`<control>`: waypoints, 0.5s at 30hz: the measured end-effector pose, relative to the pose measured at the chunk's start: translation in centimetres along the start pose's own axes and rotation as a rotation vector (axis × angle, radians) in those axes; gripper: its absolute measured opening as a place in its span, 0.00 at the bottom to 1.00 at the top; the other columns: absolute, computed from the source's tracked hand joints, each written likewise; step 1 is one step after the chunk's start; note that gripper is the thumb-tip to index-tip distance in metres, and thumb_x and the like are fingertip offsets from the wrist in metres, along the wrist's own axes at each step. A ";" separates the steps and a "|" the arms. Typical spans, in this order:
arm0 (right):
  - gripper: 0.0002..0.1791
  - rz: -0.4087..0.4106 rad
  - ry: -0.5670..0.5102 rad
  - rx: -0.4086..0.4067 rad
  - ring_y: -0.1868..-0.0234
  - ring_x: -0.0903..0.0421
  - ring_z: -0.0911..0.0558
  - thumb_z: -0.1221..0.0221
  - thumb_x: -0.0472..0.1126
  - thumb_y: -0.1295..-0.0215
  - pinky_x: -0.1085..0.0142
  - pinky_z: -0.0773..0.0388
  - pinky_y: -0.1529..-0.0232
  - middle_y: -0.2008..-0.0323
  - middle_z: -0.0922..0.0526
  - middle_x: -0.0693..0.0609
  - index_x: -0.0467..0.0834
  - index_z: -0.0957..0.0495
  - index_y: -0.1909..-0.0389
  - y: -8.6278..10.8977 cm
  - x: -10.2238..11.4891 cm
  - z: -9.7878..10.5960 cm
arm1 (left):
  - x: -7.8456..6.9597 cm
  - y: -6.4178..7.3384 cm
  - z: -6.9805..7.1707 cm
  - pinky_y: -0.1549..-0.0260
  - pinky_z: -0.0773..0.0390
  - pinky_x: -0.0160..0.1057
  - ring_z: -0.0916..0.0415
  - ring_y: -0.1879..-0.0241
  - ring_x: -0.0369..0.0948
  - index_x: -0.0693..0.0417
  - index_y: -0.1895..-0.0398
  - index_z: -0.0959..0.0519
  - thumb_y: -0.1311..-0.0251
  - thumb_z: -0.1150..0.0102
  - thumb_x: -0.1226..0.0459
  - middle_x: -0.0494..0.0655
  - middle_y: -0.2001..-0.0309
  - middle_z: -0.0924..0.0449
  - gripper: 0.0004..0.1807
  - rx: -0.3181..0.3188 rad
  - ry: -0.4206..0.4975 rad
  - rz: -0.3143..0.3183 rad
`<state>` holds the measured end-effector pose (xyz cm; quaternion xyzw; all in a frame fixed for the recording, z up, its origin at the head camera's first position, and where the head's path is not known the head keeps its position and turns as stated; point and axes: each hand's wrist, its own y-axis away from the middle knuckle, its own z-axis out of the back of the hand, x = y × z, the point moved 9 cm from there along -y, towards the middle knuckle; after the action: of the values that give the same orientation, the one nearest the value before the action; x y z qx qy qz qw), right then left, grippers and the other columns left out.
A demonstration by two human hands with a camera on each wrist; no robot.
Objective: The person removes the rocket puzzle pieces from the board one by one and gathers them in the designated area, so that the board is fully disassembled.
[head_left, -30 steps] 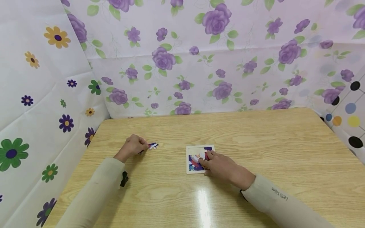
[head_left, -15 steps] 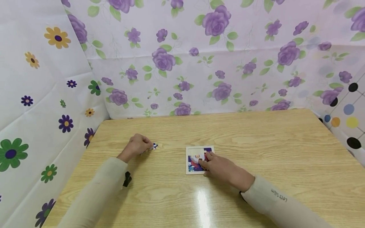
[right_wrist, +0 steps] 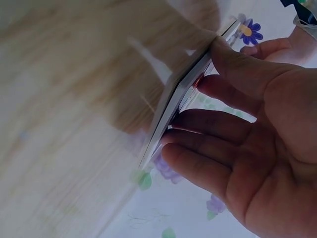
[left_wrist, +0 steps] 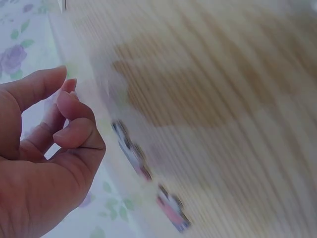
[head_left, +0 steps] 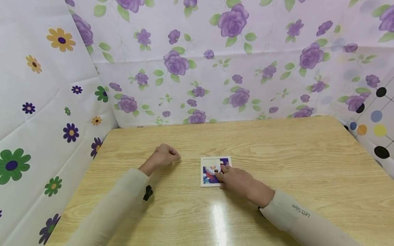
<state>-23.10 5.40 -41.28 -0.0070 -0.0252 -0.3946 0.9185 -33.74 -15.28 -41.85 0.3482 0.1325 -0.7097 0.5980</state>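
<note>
A small square jigsaw board (head_left: 202, 177) with a pale frame lies on the table, part of its picture area still bare wood-coloured. My right hand (head_left: 238, 181) rests on its right side. In the right wrist view, its fairly straight fingers (right_wrist: 208, 119) touch the board (right_wrist: 171, 106), the thumb near one end. To the left, my left hand (head_left: 163, 156) hovers just over the table. The left wrist view shows the hand (left_wrist: 54, 144) with fingers loosely curled and nothing visible between them. Beyond it lie two blurred jigsaw pieces (left_wrist: 131, 151), hidden from the head view.
The wood-grain table (head_left: 277, 147) runs back to a purple-flowered sheet (head_left: 197, 61). Another flowered sheet (head_left: 55, 95) hangs along the left side, and a dotted one (head_left: 378, 119) on the right.
My left hand has moved right along the table, past where the jigsaw pieces showed; they are now out of sight in the head view. My right hand has stayed on the board.
</note>
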 end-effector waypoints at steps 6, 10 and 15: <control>0.19 -0.022 0.020 0.013 0.44 0.41 0.20 0.38 0.44 0.30 0.54 0.20 0.52 0.44 0.21 0.33 0.38 0.18 0.43 -0.1 -0.1 -0.2 | -1.4 -0.7 -1.8 0.73 0.29 0.36 0.29 0.75 0.38 0.56 0.66 0.12 0.36 0.35 0.62 0.45 0.69 0.17 0.07 0.020 0.012 -0.009; 0.19 -0.011 0.056 0.007 0.45 0.42 0.19 0.39 0.45 0.29 0.56 0.19 0.54 0.44 0.20 0.34 0.39 0.18 0.44 -0.2 -0.1 -0.2 | -2.0 -1.0 -2.8 0.72 0.29 0.36 0.29 0.74 0.39 0.54 0.66 0.12 0.37 0.33 0.61 0.44 0.68 0.17 0.06 0.028 0.005 -0.003; 0.19 -0.001 0.020 0.004 0.43 0.42 0.20 0.39 0.44 0.30 0.55 0.20 0.52 0.44 0.20 0.35 0.38 0.18 0.43 -0.1 -0.1 -0.3 | -2.9 -1.1 -3.5 0.73 0.30 0.35 0.29 0.74 0.39 0.54 0.66 0.12 0.37 0.33 0.61 0.44 0.70 0.17 0.07 0.039 0.012 -0.012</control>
<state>-23.18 5.37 -41.56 -0.0013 -0.0170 -0.3951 0.9185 -33.48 -10.69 -42.79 0.3631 0.1243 -0.7135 0.5861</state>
